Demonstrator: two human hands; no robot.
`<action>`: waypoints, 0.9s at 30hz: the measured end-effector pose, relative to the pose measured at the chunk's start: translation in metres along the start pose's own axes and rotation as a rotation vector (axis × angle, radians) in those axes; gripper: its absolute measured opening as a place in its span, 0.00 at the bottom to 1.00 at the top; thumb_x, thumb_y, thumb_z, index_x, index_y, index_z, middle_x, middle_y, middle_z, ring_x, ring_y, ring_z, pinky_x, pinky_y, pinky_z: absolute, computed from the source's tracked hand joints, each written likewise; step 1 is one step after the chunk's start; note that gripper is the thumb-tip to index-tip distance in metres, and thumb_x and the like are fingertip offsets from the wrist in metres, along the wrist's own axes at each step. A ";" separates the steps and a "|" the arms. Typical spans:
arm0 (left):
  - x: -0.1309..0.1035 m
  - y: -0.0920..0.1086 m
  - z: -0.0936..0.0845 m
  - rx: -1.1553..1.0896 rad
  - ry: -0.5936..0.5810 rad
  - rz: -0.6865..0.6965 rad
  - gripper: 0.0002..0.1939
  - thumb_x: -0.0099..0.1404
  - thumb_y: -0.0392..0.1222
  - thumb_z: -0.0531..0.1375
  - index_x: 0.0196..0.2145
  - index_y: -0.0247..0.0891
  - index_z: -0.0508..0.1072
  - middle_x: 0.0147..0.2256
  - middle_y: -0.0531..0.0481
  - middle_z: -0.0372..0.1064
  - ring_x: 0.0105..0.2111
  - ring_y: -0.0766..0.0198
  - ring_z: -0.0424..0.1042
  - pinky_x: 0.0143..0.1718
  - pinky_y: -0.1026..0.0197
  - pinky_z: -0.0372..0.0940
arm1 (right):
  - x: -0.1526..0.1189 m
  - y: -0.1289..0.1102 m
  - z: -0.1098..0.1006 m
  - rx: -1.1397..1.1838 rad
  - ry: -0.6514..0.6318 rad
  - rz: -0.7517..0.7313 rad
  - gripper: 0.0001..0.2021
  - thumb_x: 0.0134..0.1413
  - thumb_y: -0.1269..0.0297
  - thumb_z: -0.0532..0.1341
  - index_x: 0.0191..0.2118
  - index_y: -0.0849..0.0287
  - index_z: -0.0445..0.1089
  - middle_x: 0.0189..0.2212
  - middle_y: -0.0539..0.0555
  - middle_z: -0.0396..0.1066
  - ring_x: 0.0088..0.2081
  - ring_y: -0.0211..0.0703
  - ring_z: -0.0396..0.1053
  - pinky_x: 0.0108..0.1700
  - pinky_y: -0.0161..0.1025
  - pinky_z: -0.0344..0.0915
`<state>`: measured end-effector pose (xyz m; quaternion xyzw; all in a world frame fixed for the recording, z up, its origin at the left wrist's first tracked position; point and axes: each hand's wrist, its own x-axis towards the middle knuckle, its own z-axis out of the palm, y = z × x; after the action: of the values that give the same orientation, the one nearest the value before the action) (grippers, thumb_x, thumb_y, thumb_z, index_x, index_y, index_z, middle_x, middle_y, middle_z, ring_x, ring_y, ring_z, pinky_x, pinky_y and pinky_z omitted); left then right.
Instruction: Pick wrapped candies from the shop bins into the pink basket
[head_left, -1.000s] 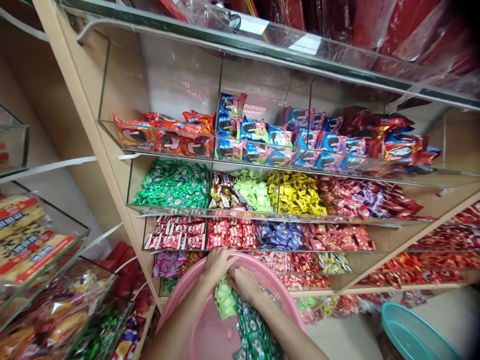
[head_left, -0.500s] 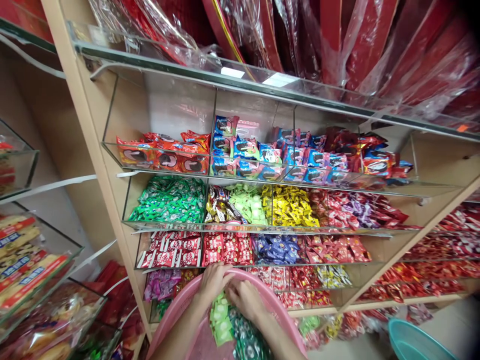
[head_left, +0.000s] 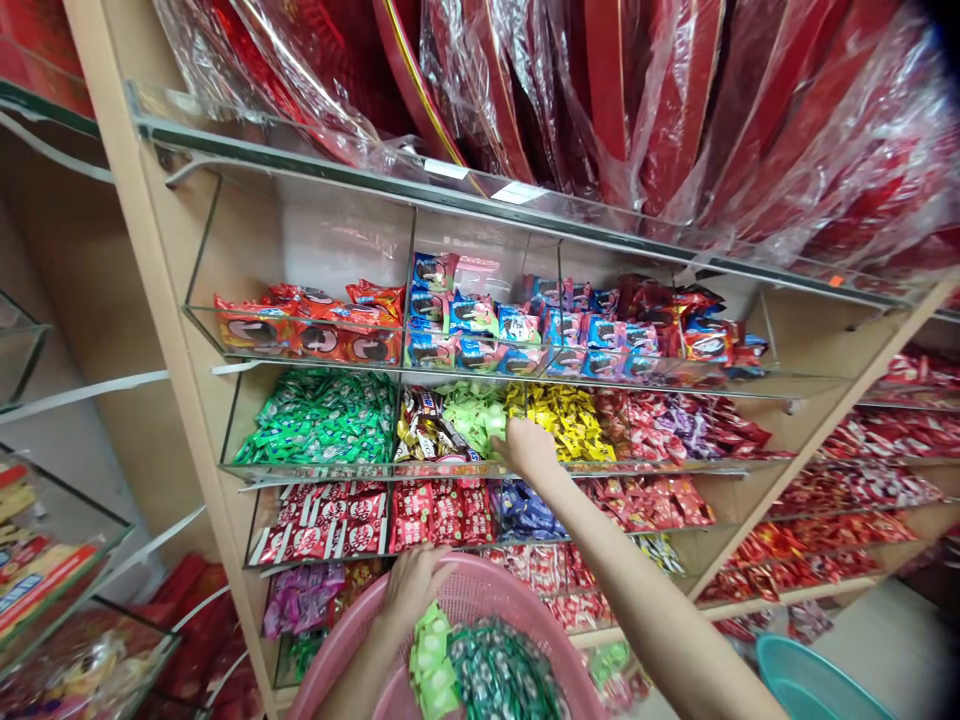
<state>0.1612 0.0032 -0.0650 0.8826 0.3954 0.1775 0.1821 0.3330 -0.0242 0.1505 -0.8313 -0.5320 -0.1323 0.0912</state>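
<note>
My left hand (head_left: 411,588) grips the near-left rim of a pink plastic basket (head_left: 346,628), its fingers closed over the edge. Light green wrapped candies (head_left: 435,662) lie in a heap inside, beside a larger pile of dark green wrapped candies (head_left: 504,665). Stretched out to the shelf, my right hand (head_left: 527,446) is closed at the front of the compartment of light green candies (head_left: 472,412). A light green wrapper shows at its fingertips; the rest of what it holds is hidden. Yellow-wrapped candies (head_left: 574,420) lie just beyond that hand.
Glass shelves (head_left: 300,470) with thin dividers and front panes hold green candies (head_left: 319,415), red packets (head_left: 442,512) and blue-wrapped candies (head_left: 529,508). Biscuit packs (head_left: 472,315) sit above. Plastic-wrapped red items (head_left: 622,90) overhang the top. A teal basin (head_left: 810,680) stands lower right.
My right hand has moved up and away from inside the basket to the light green candy compartment. My left hand stays on the rim. The view has shifted slightly.
</note>
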 end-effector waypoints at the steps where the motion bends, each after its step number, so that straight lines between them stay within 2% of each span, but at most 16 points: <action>1: 0.000 0.000 0.000 0.002 0.000 -0.002 0.19 0.67 0.51 0.51 0.50 0.43 0.72 0.42 0.46 0.73 0.43 0.58 0.71 0.44 0.62 0.61 | 0.007 -0.004 -0.003 -0.026 -0.041 0.003 0.14 0.56 0.60 0.55 0.39 0.64 0.72 0.37 0.66 0.73 0.41 0.52 0.72 0.38 0.40 0.64; 6: 0.000 0.000 0.001 0.006 0.002 -0.015 0.19 0.66 0.51 0.52 0.50 0.43 0.72 0.44 0.45 0.73 0.46 0.57 0.70 0.47 0.61 0.60 | 0.022 -0.016 0.001 -0.021 -0.129 0.036 0.14 0.52 0.63 0.59 0.43 0.64 0.72 0.41 0.67 0.73 0.44 0.51 0.72 0.42 0.41 0.66; 11: 0.002 -0.002 0.003 0.001 0.001 -0.015 0.20 0.66 0.52 0.51 0.50 0.43 0.72 0.44 0.45 0.73 0.44 0.57 0.71 0.45 0.61 0.61 | 0.024 -0.017 0.009 0.008 -0.146 0.051 0.16 0.51 0.60 0.59 0.44 0.64 0.71 0.41 0.67 0.72 0.44 0.51 0.71 0.43 0.43 0.66; 17: 0.000 -0.002 0.004 0.012 0.021 -0.001 0.19 0.66 0.51 0.52 0.50 0.43 0.72 0.44 0.46 0.73 0.44 0.58 0.70 0.45 0.62 0.60 | 0.028 -0.008 -0.003 0.041 -0.142 0.043 0.16 0.49 0.58 0.60 0.41 0.63 0.73 0.40 0.65 0.73 0.41 0.49 0.72 0.40 0.39 0.65; 19: 0.000 -0.001 0.004 0.014 0.024 0.017 0.19 0.66 0.51 0.51 0.49 0.43 0.72 0.41 0.46 0.74 0.42 0.58 0.71 0.42 0.62 0.61 | 0.032 -0.001 -0.010 0.079 -0.171 0.034 0.15 0.49 0.58 0.60 0.38 0.65 0.73 0.35 0.64 0.74 0.38 0.47 0.72 0.38 0.37 0.65; 22: 0.000 0.000 0.003 0.021 0.026 0.028 0.19 0.67 0.52 0.50 0.48 0.43 0.73 0.39 0.46 0.74 0.39 0.59 0.72 0.39 0.63 0.61 | 0.032 0.008 -0.022 0.221 -0.270 -0.034 0.15 0.51 0.59 0.58 0.27 0.67 0.73 0.21 0.58 0.71 0.28 0.42 0.69 0.31 0.35 0.62; 24: 0.000 0.001 0.003 0.032 0.025 0.018 0.19 0.67 0.52 0.49 0.47 0.43 0.73 0.39 0.46 0.74 0.40 0.59 0.72 0.40 0.63 0.61 | 0.023 0.013 -0.029 0.376 -0.289 -0.124 0.16 0.52 0.60 0.56 0.20 0.65 0.69 0.14 0.52 0.65 0.21 0.37 0.63 0.28 0.33 0.59; 27: 0.000 0.003 0.002 0.051 0.009 0.008 0.20 0.67 0.54 0.49 0.49 0.44 0.72 0.39 0.46 0.74 0.40 0.59 0.72 0.39 0.63 0.61 | -0.007 0.014 -0.032 0.646 -0.367 -0.324 0.15 0.51 0.60 0.55 0.19 0.63 0.67 0.12 0.45 0.57 0.18 0.32 0.55 0.24 0.32 0.55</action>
<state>0.1640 0.0008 -0.0649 0.8877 0.3972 0.1719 0.1572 0.3393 -0.0453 0.1781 -0.6752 -0.6776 0.1795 0.2294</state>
